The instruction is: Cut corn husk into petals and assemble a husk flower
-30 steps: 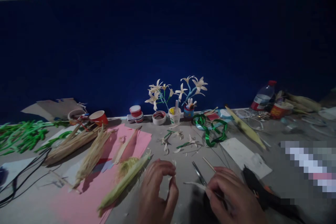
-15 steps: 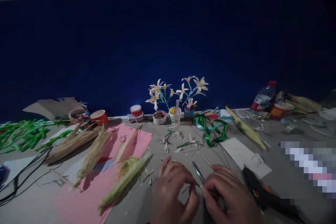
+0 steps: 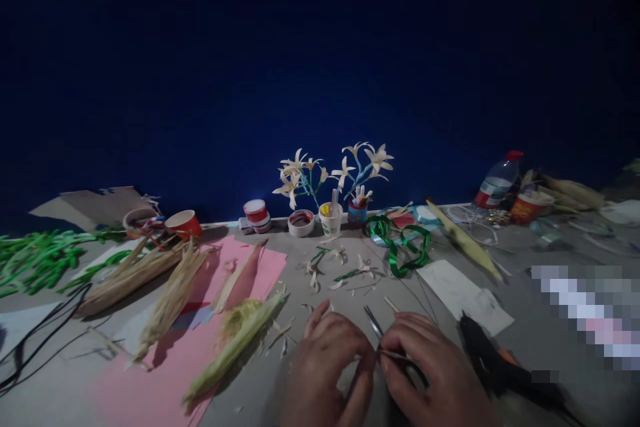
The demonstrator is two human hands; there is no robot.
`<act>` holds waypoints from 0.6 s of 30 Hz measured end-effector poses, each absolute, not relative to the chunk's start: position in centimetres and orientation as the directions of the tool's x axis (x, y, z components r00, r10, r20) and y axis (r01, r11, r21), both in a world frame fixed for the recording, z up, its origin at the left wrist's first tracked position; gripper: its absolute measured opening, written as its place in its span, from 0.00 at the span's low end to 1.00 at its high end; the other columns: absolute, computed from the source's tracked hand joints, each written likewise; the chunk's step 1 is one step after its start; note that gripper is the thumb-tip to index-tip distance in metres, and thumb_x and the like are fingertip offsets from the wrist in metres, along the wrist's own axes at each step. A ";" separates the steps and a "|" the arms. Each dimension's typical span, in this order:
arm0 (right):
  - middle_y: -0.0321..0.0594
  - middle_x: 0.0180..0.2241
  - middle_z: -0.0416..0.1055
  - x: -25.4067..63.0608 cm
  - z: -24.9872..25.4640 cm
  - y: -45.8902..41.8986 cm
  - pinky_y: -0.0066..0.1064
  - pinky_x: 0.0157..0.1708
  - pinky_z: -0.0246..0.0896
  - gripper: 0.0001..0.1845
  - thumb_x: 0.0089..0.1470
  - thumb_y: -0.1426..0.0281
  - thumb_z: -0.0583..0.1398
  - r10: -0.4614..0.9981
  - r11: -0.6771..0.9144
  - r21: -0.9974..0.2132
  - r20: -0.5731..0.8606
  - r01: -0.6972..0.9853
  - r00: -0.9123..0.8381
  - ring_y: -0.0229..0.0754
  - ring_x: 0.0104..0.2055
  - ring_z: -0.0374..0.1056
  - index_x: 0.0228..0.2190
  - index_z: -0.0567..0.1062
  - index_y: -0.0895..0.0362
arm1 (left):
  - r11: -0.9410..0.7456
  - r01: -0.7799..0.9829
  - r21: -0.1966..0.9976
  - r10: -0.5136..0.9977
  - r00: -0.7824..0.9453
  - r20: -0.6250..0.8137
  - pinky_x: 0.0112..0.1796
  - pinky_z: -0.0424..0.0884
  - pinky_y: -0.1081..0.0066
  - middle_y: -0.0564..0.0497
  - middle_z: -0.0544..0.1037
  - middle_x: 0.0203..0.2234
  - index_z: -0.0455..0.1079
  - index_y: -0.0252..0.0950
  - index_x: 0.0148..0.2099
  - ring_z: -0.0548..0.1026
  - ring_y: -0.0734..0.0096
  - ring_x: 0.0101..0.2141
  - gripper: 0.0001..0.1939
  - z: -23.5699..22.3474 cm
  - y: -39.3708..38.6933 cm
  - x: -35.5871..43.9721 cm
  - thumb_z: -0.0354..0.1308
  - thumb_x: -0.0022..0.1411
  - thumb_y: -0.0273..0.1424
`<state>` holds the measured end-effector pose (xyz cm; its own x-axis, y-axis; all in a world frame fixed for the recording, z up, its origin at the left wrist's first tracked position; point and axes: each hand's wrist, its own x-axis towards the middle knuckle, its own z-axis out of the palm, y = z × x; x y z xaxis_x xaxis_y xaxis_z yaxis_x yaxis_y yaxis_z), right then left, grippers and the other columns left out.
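My left hand is closed, with thumb and forefinger pinched together at the near edge of the table. Just beside it, my right hand is also closed in a pinch. The fingertips of both meet over something thin that is too small and dark to name. Scissors show their metal blades between the hands, and part of their dark handle appears under my right hand; I cannot tell whether they are held. A thin pale stick pokes out beyond the right fingers. Petal-like scraps lie ahead of the hands.
A black glue gun lies to the right near a white paper. Green ribbon curls further back. Husks and pink paper cover the left. Pale flowers stand at the back beside a white cup.
The fingertips of both hands have come closer together, and the thin pale piece between them is less visible. The whole view has shifted slightly.
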<state>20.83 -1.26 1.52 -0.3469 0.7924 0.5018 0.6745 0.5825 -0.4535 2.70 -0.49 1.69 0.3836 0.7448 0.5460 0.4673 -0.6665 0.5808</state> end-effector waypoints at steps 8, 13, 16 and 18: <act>0.34 0.24 0.69 21.1 0.8 -1.1 0.35 0.44 0.66 0.09 0.56 0.75 0.53 0.833 0.544 -0.531 0.433 0.650 -0.344 0.41 0.33 0.71 0.26 0.67 0.53 | -0.646 0.451 0.616 0.763 0.339 0.551 0.55 0.57 0.54 0.56 0.74 0.25 0.62 0.39 0.31 0.74 0.71 0.31 0.10 1.4 -0.7 2.1 0.51 0.57 0.18; 0.36 0.30 0.74 22.3 1.4 -1.8 0.31 0.39 0.68 0.08 0.57 0.75 0.54 0.832 0.540 -0.528 0.454 0.656 -0.320 0.42 0.37 0.73 0.32 0.71 0.52 | -0.637 0.473 0.609 0.769 0.329 0.549 0.55 0.58 0.54 0.55 0.73 0.25 0.62 0.39 0.31 0.74 0.71 0.31 0.11 1.1 -0.7 2.1 0.51 0.56 0.17; 0.36 0.35 0.76 22.1 1.8 -1.8 0.34 0.44 0.66 0.11 0.53 0.77 0.57 0.791 0.587 -0.477 0.511 0.654 -0.337 0.43 0.41 0.72 0.37 0.71 0.51 | -0.644 0.481 0.594 0.763 0.359 0.537 0.54 0.58 0.54 0.55 0.73 0.25 0.62 0.39 0.30 0.74 0.70 0.31 0.10 1.3 -0.8 2.2 0.51 0.55 0.17; 0.35 0.31 0.74 21.6 2.0 -1.6 0.35 0.47 0.64 0.09 0.53 0.78 0.57 0.771 0.619 -0.470 0.518 0.630 -0.371 0.42 0.38 0.71 0.34 0.70 0.52 | -0.651 0.495 0.576 0.758 0.377 0.533 0.54 0.58 0.54 0.55 0.73 0.25 0.62 0.39 0.30 0.74 0.70 0.31 0.10 1.5 -0.9 2.2 0.51 0.54 0.17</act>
